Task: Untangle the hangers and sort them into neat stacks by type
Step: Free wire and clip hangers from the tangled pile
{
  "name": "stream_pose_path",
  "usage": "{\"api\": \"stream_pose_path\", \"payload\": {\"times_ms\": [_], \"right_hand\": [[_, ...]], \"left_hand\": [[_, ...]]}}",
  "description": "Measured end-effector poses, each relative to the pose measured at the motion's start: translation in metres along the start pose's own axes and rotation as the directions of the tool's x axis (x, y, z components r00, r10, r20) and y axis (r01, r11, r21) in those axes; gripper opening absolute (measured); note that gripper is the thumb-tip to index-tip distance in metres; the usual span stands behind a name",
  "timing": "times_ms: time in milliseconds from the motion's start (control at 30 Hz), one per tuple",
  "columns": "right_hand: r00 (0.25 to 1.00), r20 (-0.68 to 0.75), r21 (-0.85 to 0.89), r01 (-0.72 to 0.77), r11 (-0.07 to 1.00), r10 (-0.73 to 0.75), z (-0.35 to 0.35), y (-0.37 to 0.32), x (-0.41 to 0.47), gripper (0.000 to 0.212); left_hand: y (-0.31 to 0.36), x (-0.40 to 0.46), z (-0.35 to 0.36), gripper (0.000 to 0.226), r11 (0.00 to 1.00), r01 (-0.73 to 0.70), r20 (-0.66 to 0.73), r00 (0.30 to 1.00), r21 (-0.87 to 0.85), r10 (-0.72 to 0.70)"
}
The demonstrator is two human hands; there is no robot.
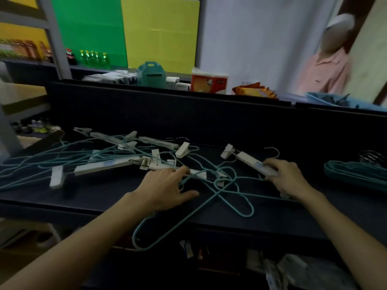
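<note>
A tangle of hangers [117, 158] is spread over the left and middle of a dark shelf [272, 212], with teal wire hangers knotted through white clip hangers. The left hand [165, 188] is laid on the tangle near the shelf's front edge, fingers fairly straight and spread, the forefinger stretched onto a white clip hanger [194, 172] and the thumb resting on the bare shelf. No grip is seen in that hand. The right hand [287, 177] is placed toward the right of the shelf, its fingers curled over the end of a white clip hanger bar [250, 161], whose clip [227, 151] and metal hook point toward the back edge. One loose teal wire hanger [244, 200] is draped between the two hands, and a second teal wire hanger [146, 233] is hung over the front edge into the dark space below. A neat stack of teal wire hangers [356, 174] is laid at the right edge of the shelf, well apart from the tangle, with a cluster of metal hooks [371, 156] just behind it. Behind the shelf's back wall, a teal container [151, 74], an orange-and-white packet [209, 82] and a blue basket [326, 99] are lined up. A person in a pink shirt [326, 72] is seen at the far right.
</note>
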State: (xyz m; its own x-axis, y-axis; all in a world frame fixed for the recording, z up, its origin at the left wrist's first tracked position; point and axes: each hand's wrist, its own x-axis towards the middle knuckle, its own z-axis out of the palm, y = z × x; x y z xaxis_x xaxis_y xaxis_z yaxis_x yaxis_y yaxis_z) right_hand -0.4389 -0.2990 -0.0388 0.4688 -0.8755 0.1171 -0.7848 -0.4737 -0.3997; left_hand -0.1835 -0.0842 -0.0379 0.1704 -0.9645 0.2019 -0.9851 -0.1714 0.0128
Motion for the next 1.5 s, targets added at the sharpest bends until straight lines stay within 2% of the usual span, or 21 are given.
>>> {"api": "stream_pose_path", "payload": {"times_ms": [233,333,533,733,900,1167,1400,1500], "right_hand": [[0.972,-0.231,0.083,0.053,0.995,-0.032,0.000,-0.028,-0.016,0.039],[0.951,-0.310,0.132,0.056,0.990,-0.012,0.000,-0.040,-0.016,0.036],[0.938,-0.344,0.194,0.098,0.976,-0.026,0.010,-0.062,-0.014,0.035],[0.935,-0.333,0.188,0.195,0.963,-0.125,0.014,-0.053,-0.004,0.038],[0.931,-0.311,0.189,0.256,0.948,-0.190,-0.009,-0.019,0.003,0.040],[0.936,-0.266,0.162,0.278,0.947,-0.229,-0.052,0.060,0.011,0.041],[0.930,-0.206,0.114,0.331,0.937,-0.304,-0.071,0.105,0.009,0.041],[0.916,-0.211,0.098,0.368,0.924,-0.342,-0.078,0.116,0.006,0.042]], "left_hand": [[-0.014,-0.005,-0.002,0.066,0.998,-0.050,-0.179,0.983,-0.035,0.043],[-0.021,-0.006,-0.004,0.063,0.995,-0.060,-0.210,0.977,-0.078,0.042],[-0.022,-0.011,0.002,0.056,0.991,-0.104,-0.276,0.958,-0.085,0.077],[-0.006,-0.005,0.004,0.050,0.994,-0.096,-0.311,0.947,-0.053,0.075],[0.035,0.013,0.006,0.049,0.994,-0.068,-0.265,0.963,-0.081,0.044],[0.114,0.038,0.026,0.060,0.999,-0.041,-0.185,0.982,-0.018,0.037],[0.156,0.060,0.041,0.080,0.999,-0.020,0.053,0.998,-0.036,0.022],[0.166,0.069,0.046,0.081,0.998,-0.009,0.076,0.997,-0.060,0.013]]}}
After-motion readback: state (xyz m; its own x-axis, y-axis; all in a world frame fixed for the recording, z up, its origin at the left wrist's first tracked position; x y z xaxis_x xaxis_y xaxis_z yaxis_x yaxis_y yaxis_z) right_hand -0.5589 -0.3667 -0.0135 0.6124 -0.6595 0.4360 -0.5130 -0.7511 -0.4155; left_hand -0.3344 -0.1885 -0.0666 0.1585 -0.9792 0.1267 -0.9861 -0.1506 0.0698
